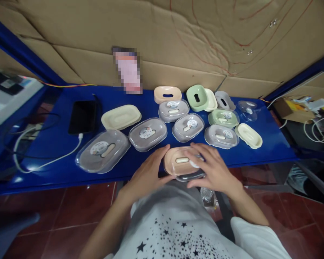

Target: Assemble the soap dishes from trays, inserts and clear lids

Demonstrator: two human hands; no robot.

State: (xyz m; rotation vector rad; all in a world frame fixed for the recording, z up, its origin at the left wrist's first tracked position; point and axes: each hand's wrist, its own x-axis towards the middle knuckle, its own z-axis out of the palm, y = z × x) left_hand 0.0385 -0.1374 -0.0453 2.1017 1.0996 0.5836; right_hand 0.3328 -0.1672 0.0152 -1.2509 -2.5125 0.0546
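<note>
Peach dish (176,163) at front edge of bench (147,102), between hands; bare blue surface along right front. Clear-lidded grey dishes (158,133) close behind, crowding room rearward; phone (82,117) farther left. Grip: left hand (149,168) and right hand (215,168) curled round dish's ends. Long axis left-right, roughly along edge.

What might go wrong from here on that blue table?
The peach box, with the left hand and right hand around it, is at the front edge of the blue table; a slip might drop it. The white cable loops near that edge too; a snag could tug the black phone.
</note>
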